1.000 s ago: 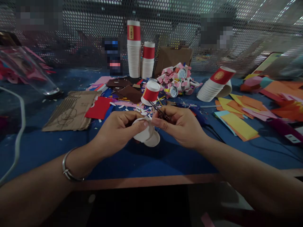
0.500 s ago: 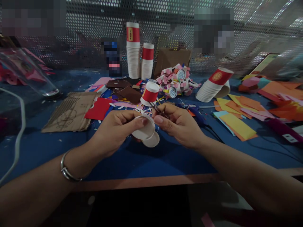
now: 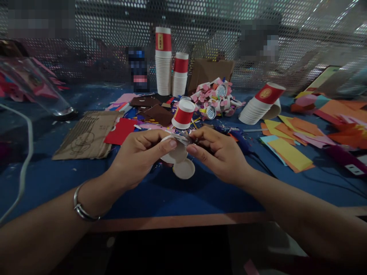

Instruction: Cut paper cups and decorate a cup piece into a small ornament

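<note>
Left hand (image 3: pixel 139 154), grip pinching white paper (image 3: pixel 176 154) — right hand (image 3: pixel 220 152), grip wrapped around scissors (image 3: pixel 185 139) — right at the paper's edge

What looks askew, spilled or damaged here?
The cup stack on the right leans steeply, unlike the tall upright stack at the back. Paper scraps litter the middle of the blue table, and the cardboard piece at left has a ragged lower edge.
</note>
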`<state>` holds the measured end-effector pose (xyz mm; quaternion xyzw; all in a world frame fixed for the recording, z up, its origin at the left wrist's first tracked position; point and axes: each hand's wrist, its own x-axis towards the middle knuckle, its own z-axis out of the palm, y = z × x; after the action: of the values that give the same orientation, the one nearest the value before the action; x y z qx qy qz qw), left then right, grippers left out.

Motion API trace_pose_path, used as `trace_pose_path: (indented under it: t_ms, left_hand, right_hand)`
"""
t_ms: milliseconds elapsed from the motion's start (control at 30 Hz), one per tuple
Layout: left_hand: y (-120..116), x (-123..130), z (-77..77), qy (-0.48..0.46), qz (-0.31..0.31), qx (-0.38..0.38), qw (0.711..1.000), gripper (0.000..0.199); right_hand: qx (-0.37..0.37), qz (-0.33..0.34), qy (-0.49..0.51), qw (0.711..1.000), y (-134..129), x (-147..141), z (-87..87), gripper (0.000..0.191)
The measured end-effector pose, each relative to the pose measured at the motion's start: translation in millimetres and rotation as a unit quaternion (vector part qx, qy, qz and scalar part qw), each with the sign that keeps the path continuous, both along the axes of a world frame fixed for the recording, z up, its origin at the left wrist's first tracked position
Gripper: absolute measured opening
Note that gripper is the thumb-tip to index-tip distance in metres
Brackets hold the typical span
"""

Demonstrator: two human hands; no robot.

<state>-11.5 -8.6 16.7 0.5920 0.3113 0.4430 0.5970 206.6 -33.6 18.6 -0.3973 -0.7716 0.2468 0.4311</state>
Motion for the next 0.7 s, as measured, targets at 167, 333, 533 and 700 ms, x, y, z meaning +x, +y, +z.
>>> trace_pose_path:
  t_ms: [167,333,533,700]
  left_hand:
    - [0,-2,0.2,-0.005,-0.02,0.009,1.0,0.027]
    - [-2,-2,3.0,0.007,-0.022,0.006,1.0,0.027]
    - [-3,-2,6.9,0.028,-0.02,0.003,0.999,0.027]
    - [-1,-3,10.1,0.064,-0.02,0.033,0.997,0.027]
  right_hand:
    - [0.012,0.02,-0.015,1.0,-3,2,3.4,0.035]
    - [-0.008,0.021,-0.038,0.999,-4,6,6.4,0.039]
    - [-0.004,0.006,-0.053,0.999,-5,7,7.8,0.04]
    - [-0.005,0.018,-0.058,0.998,-1,9,3.5,0.037]
